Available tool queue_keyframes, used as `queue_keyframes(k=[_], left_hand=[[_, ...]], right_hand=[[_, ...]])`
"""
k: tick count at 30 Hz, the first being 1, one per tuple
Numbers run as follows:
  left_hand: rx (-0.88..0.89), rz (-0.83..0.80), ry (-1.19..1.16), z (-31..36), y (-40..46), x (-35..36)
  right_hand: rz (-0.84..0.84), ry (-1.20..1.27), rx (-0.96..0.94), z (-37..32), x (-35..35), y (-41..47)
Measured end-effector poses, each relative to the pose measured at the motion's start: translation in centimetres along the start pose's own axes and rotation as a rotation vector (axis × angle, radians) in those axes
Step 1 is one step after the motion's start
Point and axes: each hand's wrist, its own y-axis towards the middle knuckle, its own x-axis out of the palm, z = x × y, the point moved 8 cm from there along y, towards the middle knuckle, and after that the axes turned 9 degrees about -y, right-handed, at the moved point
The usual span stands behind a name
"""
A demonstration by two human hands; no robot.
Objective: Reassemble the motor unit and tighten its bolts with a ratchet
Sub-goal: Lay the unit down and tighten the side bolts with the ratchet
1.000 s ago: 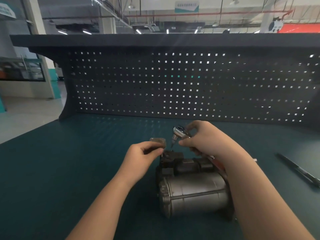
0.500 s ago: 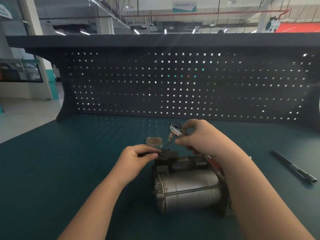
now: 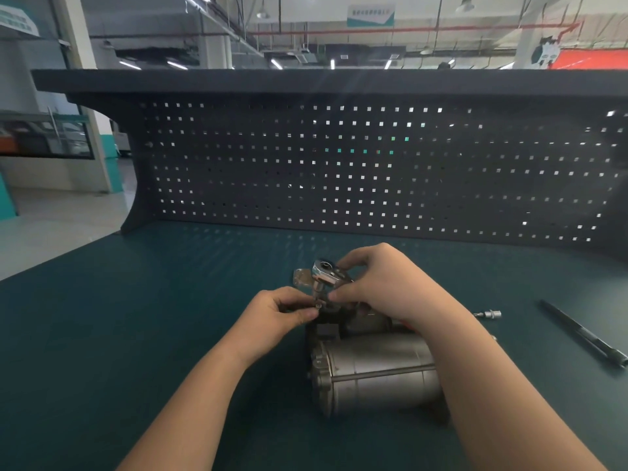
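Head view is showing the right hand (image 3: 380, 283) gripping the chrome ratchet (image 3: 324, 270), its socket pointing straight down over a small bolt (image 3: 318, 304) that the left hand (image 3: 275, 312) is pinching atop the grey cylindrical motor unit (image 3: 370, 372) lying mid-bench.

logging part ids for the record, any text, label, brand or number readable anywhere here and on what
None can be read.
Hanging ceiling sign: a line of pale characters, too blurred to read.
Sign at the upper left: blurred, unreadable.
Red banner: no legible text.
Motor: no label or number visible.
Ratchet in the right hand: no legible marking.
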Motion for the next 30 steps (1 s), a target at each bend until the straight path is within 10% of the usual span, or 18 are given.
queue_keyframes(k=[30], left_hand=[[-0.069, 0.013, -0.072, -0.56, -0.2, -0.05]], right_hand=[[0.061, -0.154, 0.035, 0.11, -0.74, -0.09]])
